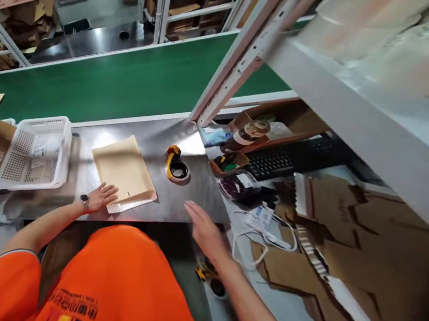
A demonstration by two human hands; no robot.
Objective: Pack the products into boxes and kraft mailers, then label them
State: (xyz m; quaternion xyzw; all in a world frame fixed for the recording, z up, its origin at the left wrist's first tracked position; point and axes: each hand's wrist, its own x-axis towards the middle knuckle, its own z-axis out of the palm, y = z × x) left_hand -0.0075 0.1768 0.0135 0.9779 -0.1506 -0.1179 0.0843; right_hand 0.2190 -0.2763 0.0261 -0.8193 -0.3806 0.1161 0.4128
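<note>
**Padded envelopes under the left hand on the steel table**

Padded envelopes [124, 171], a small tan stack, lie flat on the table [178, 203], just right of a white perforated basket [35, 151]. The left hand [102, 197] rests open on the stack's near corner, fingers spread, clasping nothing. The right hand [206, 227] hovers flat above the table's near edge, its grip wide and empty. A tape dispenser [176, 165] sits between the envelopes and a black keyboard [277, 160]. Flattened cardboard [345, 239] lies to the right, the green conveyor belt [130, 82] beyond.
</note>
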